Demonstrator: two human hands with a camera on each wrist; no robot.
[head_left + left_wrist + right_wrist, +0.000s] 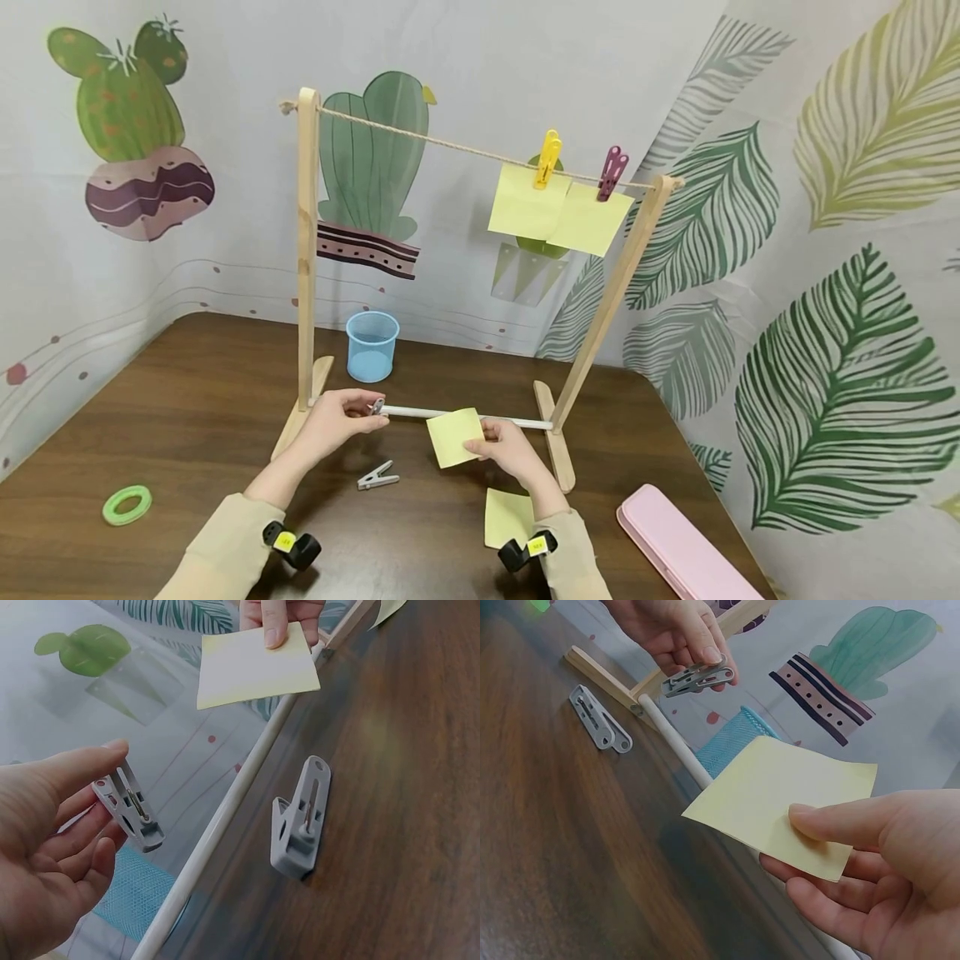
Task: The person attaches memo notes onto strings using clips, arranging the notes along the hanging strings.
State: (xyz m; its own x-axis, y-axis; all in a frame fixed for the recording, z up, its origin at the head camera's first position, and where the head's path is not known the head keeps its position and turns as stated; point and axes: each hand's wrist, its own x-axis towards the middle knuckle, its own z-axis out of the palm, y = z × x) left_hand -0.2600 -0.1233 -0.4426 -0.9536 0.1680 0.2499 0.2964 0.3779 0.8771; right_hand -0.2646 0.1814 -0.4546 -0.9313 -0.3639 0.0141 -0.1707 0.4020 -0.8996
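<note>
Between thumb and fingers my left hand [341, 419] pinches a grey clothespin [129, 808] by its handle end. My right hand [506, 446] holds a yellow sticky note [453, 437] by one edge, thumb on top and fingers beneath. A second grey clothespin [378, 476] lies on the table between the hands. Under the right forearm lies another yellow sticky note [507, 517]. Above, a string [465, 150] spans a wooden frame [307, 250]. Two sticky notes [528, 204] hang at its right end, from a yellow clothespin [548, 158] and a purple clothespin [612, 173].
A blue mesh cup [372, 346] stands behind the frame's white crossbar [420, 412]. The frame's wooden feet [555, 442] rest on the brown table [202, 400]. A green ring [127, 505] lies at the left, a pink case [686, 546] at the right.
</note>
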